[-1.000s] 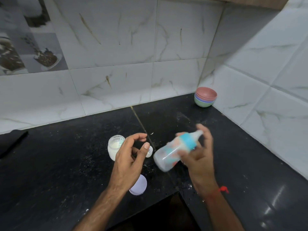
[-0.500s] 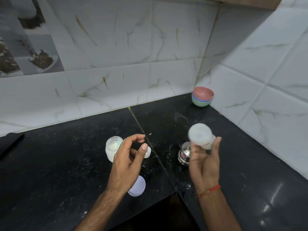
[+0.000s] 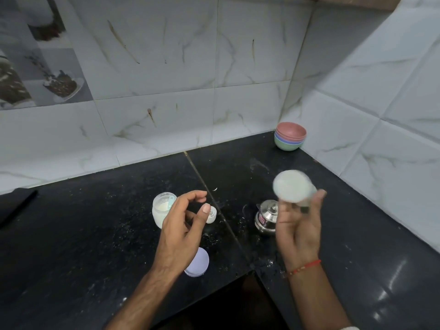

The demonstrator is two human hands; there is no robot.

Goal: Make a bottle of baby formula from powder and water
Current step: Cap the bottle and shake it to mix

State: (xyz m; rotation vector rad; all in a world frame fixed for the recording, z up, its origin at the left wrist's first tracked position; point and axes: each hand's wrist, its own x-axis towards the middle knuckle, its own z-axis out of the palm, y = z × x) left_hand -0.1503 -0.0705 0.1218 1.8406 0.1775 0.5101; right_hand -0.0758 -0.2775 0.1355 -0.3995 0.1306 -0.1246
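The right hand (image 3: 297, 225) holds the baby bottle (image 3: 291, 189) above the black countertop (image 3: 95, 234). The fingers are wrapped around the bottle's body, and its round whitish base points toward the camera. The bottle looks blurred, so its nipple end cannot be seen. A red thread bracelet (image 3: 306, 266) sits on the right wrist.

The left hand (image 3: 183, 225) hangs above the counter with nothing in it, its fingers loosely curled. Just behind this hand stands the open powder jar (image 3: 162, 209), with white powder and a light blue scoop (image 3: 171, 202) inside. A small white cap (image 3: 211, 215) lies to the right of the jar. A lilac lid (image 3: 198, 263) lies near the front edge, partly under the left wrist.

A small steel kettle (image 3: 266, 219) stands on the counter just behind the right hand. In the far right corner there is a stack of coloured bowls (image 3: 290, 136).
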